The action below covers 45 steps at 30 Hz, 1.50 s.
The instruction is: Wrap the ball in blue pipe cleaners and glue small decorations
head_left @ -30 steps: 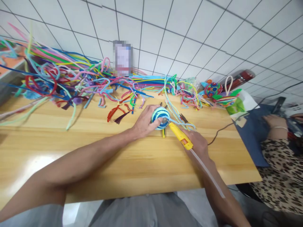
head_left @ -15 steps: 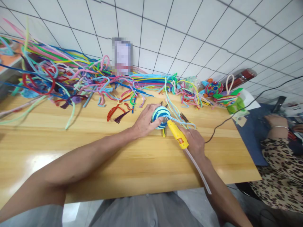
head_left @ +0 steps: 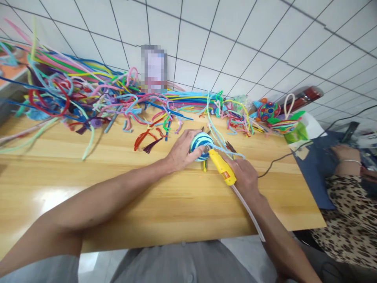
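Note:
A round piece wound in blue and pale green pipe cleaners is gripped by my left hand, thumb across its face. My right hand is wrapped round a yellow hot glue gun, whose nozzle meets the right side of the round piece. A long clear glue stick trails from the gun's back end. Light blue pipe cleaner ends stretch from the piece towards my right hand. Behind them lies a dark-tipped tool, partly hidden.
A heap of coloured pipe cleaners runs along the wall. A blurred-out upright panel stands behind it. Decorated craft pieces sit at the back right. A black cord crosses the table. At right is another person's patterned sleeve.
The view has shifted slightly. Both hands keep their hold, and the glue gun stays against the round piece with hardly any movement.

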Each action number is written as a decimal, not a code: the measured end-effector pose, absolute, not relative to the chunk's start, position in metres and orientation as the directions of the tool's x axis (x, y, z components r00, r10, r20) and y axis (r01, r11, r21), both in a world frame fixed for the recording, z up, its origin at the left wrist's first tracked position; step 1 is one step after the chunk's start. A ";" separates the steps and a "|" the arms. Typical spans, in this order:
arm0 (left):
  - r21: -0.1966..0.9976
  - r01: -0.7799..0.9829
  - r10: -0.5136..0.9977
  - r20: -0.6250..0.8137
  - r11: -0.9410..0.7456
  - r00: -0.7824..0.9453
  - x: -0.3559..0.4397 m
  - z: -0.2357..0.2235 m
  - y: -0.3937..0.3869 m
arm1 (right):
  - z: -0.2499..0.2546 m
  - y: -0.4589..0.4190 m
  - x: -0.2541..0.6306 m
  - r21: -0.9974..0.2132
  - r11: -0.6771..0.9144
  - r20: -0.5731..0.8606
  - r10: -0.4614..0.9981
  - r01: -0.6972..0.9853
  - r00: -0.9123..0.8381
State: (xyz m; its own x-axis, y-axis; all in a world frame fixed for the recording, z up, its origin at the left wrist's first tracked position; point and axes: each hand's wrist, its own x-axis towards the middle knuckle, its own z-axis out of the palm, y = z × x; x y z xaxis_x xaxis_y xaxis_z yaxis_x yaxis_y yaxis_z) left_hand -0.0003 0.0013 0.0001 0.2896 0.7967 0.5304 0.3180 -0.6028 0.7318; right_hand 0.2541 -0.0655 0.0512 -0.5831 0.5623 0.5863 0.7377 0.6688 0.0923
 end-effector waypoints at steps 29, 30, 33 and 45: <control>0.721 0.307 0.782 0.544 -0.621 0.304 -0.001 0.000 0.003 | 0.036 -0.067 0.259 -0.024 0.642 0.573 0.637 0.766 -0.516; 0.724 0.308 0.785 0.540 -0.617 0.303 -0.001 0.000 0.003 | 0.035 -0.067 0.259 -0.027 0.635 0.570 0.644 0.772 -0.510; 0.730 0.313 0.792 0.529 -0.608 0.306 -0.002 0.000 0.003 | 0.033 -0.067 0.260 -0.040 0.602 0.551 0.679 0.797 -0.485; 0.730 0.315 0.792 0.523 -0.607 0.314 -0.002 0.002 0.002 | 0.031 -0.066 0.259 -0.077 0.604 0.556 0.687 0.794 -0.468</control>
